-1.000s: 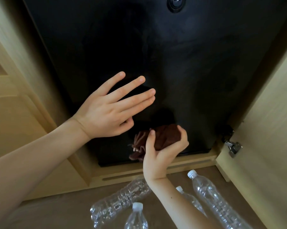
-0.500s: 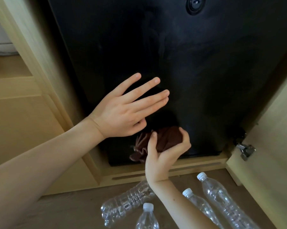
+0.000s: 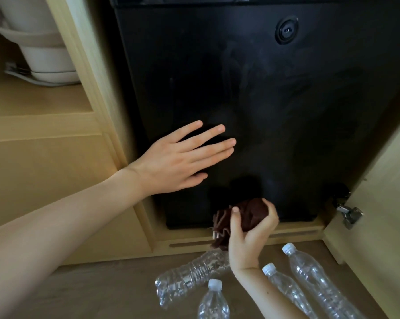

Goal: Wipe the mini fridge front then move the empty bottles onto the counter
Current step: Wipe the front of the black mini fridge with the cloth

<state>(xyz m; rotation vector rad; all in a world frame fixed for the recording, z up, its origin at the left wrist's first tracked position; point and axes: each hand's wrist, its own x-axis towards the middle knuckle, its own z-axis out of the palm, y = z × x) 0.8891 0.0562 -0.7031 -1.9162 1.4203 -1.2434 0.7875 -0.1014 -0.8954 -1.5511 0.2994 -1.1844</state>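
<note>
1. Left hand (image 3: pixel 178 162) lies flat, fingers straight and spread, on the black mini fridge door (image 3: pixel 275 111).
2. Right hand (image 3: pixel 249 236) grips a bunched brown cloth (image 3: pixel 245 215) at the door's bottom edge.
3. Four empty plastic bottles (image 3: pixel 192 272) lie on the floor below the door.

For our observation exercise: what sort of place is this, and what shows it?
Likely a hotel room or kitchenette: a black mini fridge built into a wooden cabinet, what looks like a white kettle on the shelf beside it, and plastic bottles on the floor.
</note>
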